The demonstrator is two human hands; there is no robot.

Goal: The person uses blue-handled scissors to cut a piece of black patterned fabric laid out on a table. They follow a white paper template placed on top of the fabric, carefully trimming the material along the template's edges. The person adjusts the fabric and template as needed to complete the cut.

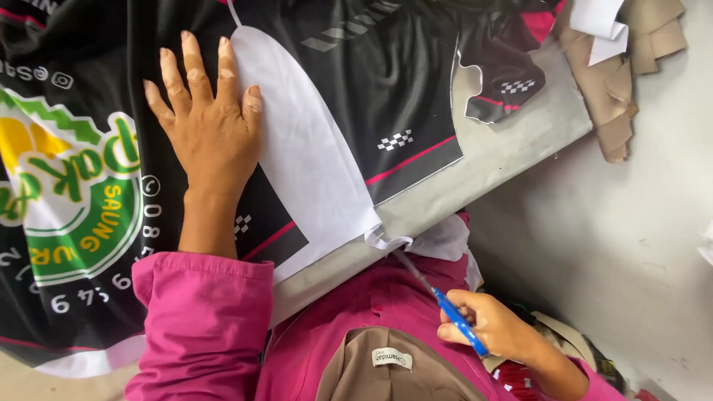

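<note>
Cutting printed fabric at the worktop edge

Our left hand (212,122) lies flat, fingers (194,70) spread apart, pressing the black printed fabric (356,82) onto the worktop (512,141). The white unprinted strip (312,163) runs just beside those fingers, on their right. Our right hand (494,323) has its fingers curled together, clamped on a blue-handled cutter (445,304); its tip touches the fabric's loose white corner below the worktop edge. We judge the cloth light, thin, limp and a bit slick, so it likely shifts and puckers unless pinned flat close to the cut. Best hold: palm pressure near the cut line, not a pinch at the hanging edge.
</note>
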